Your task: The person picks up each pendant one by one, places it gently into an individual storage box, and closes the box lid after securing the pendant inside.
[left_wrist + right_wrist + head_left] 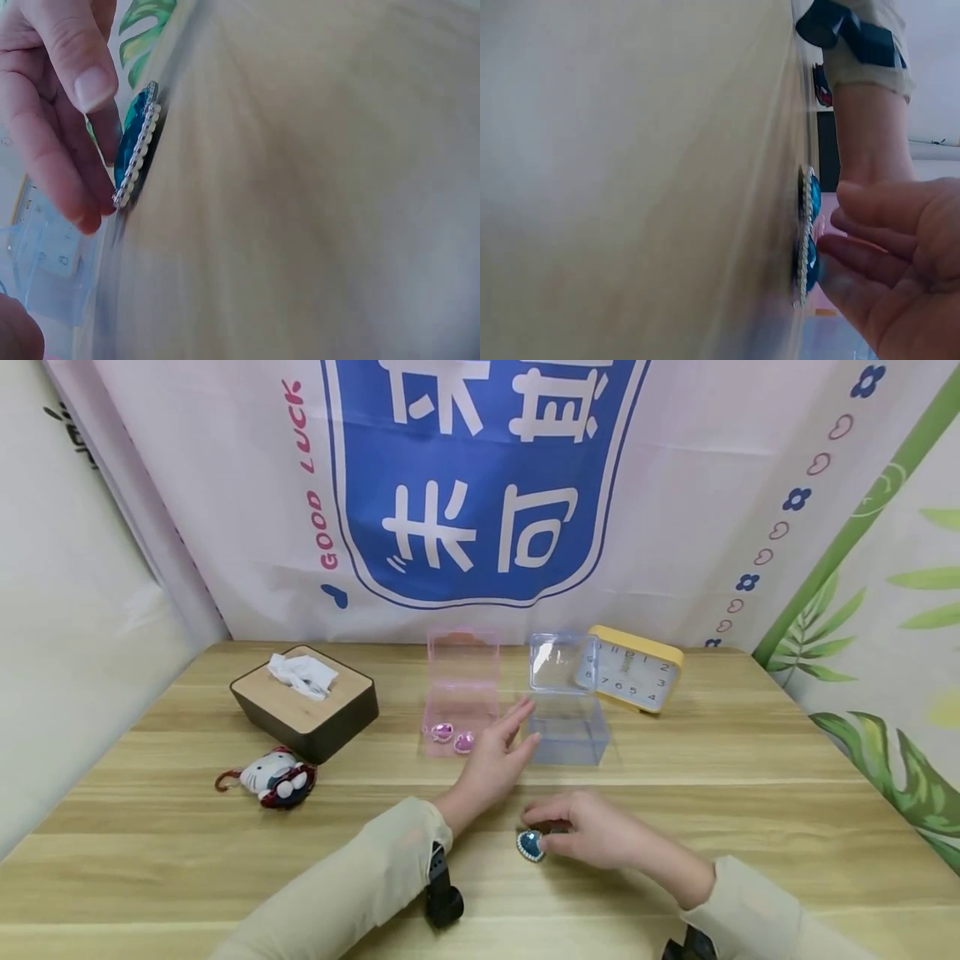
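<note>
My right hand [600, 831] is low over the table, its slightly bent fingers at a blue heart-shaped gem [530, 845] with a beaded silver rim. In the right wrist view two such gems lie close together, one higher [814, 196] and one lower [810, 264]; the fingertips of the right hand [907, 255] are at the lower one, and no closed pinch shows. My left hand [493, 764] has its fingers extended beside the left wall of a clear bluish box [566, 742] with a raised lid. To its left, an open pink box [462, 697] holds pink gems [463, 742].
A tissue box [303, 702] stands at the back left, with a white cat-shaped figure [273, 777] in front of it. Behind the bluish box leans a yellow clock [633, 668]. A printed cloth [675, 527] hangs behind the table [750, 760].
</note>
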Demonstrator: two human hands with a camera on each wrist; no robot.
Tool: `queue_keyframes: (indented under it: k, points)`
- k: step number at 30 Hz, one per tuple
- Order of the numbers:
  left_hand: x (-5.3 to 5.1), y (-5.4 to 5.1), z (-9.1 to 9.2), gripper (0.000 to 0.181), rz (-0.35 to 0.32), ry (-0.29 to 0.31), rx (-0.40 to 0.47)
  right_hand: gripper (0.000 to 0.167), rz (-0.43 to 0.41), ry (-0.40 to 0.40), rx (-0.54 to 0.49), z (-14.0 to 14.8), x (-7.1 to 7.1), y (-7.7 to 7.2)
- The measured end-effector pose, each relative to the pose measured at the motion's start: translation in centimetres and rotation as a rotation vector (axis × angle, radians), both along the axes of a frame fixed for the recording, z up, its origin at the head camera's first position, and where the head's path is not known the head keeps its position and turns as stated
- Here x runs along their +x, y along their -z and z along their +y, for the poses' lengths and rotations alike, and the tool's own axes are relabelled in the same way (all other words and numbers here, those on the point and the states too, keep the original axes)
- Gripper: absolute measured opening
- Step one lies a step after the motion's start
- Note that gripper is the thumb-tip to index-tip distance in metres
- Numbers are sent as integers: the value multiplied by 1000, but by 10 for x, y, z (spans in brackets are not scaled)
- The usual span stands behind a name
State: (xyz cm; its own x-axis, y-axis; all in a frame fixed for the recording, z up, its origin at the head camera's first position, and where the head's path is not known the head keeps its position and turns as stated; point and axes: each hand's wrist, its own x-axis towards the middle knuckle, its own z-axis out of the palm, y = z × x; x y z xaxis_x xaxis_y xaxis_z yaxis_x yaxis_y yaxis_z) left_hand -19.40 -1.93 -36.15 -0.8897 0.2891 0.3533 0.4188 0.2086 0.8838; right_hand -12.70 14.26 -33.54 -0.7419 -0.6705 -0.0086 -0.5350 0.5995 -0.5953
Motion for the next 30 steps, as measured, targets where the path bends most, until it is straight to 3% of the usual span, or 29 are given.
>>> queue_keyframes:
  k: [11,18,25,30]
  points:
    - [-5,8,17,53,-116,-77,41,29,174,-43,85,-9,9,9]
    - [-8,11,21,51,-144,-114,62,28,195,-26,93,-11,10,11]
    - [-7,12,25,48,-201,-115,179,26,219,-33,67,-12,12,10]
    - [-7,15,28,47,-219,-132,196,27,203,-9,53,-12,12,9]
